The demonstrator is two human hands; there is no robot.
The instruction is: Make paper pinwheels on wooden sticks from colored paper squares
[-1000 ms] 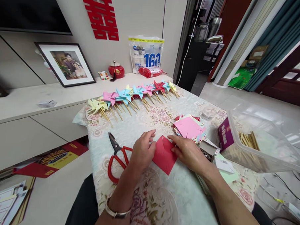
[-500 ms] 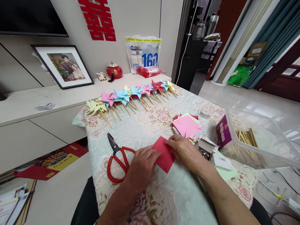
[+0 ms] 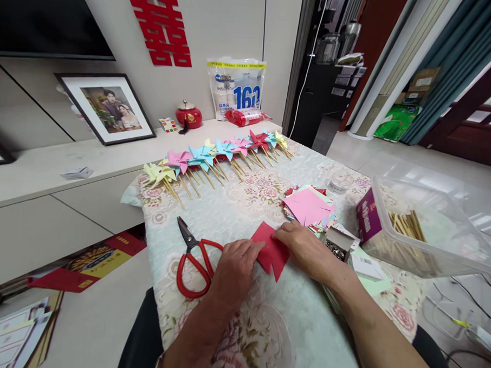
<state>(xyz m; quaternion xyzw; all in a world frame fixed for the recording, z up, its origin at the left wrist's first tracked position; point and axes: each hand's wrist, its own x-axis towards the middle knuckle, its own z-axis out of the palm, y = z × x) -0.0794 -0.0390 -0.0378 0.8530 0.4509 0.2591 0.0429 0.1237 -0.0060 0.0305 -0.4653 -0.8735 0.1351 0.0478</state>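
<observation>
- Floral-embroidered pale cloth covers the table (image 3: pixel 244 216) where the work lies, with a low cream sideboard (image 3: pixel 46 170) just beyond its far edge.
- Near the front middle of that cloth sits the folded red paper square (image 3: pixel 272 251), flat on the table between both hands; its lower edge shows small pointed flaps.
- My judgement: the sheet is thin, very light and limp, easily creased or torn, so it is best held by flat fingertips pressing near a fold or pinching a corner, not gripped hard.
- Left hand (image 3: pixel 236 270) lies palm down with fingers curled loosely, their tips touching the paper's left edge and pinning it.
- Right hand (image 3: pixel 307 252) rests on the paper's right side, fingers bent and pressing on the upper corner; neither hand lifts it.
- Red-handled metal scissors (image 3: pixel 193 260) lie just beside the left hand, blades pointing away.
- A stack of pink and mixed coloured paper squares (image 3: pixel 309 207) sits just past the right hand, near a small open box of metal pins (image 3: pixel 337 246).
- Further right stands a clear plastic tub (image 3: pixel 431 224) holding wooden sticks.
- Along the far edge, a row of finished paper pinwheels on wooden sticks (image 3: pixel 214 155) is laid out.
</observation>
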